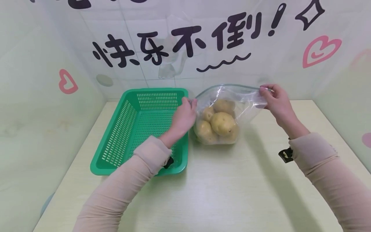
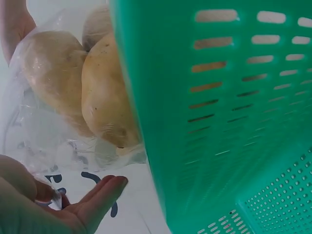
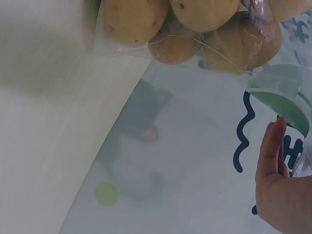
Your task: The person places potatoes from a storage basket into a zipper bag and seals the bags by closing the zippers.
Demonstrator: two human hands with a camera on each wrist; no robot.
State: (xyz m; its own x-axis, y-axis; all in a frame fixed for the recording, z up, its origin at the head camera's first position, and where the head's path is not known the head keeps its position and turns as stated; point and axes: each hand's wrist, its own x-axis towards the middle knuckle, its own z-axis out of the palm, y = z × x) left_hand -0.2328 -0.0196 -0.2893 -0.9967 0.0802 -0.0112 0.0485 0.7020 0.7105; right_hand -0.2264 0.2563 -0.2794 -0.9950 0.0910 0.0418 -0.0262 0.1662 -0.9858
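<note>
A clear zip bag (image 1: 249, 108) with a green strip along its top edge holds several yellow potatoes (image 1: 223, 124). My left hand (image 1: 185, 116) pinches the bag's left upper corner, above the right rim of the green basket. At the opposite upper corner, my right hand (image 1: 276, 100) grips the bag between thumb and fingers. The bag's top edge stretches between both hands. In the left wrist view the potatoes (image 2: 105, 92) press against the plastic beside the basket wall. The right wrist view shows the potatoes (image 3: 204, 14) low in the bag.
A green plastic basket (image 1: 116, 135) with slotted walls stands on the pale table (image 1: 220, 193), left of the bag. Behind it rises a white wall sheet (image 1: 156, 19) with black lettering and pink hearts. Sheets also hang at both sides.
</note>
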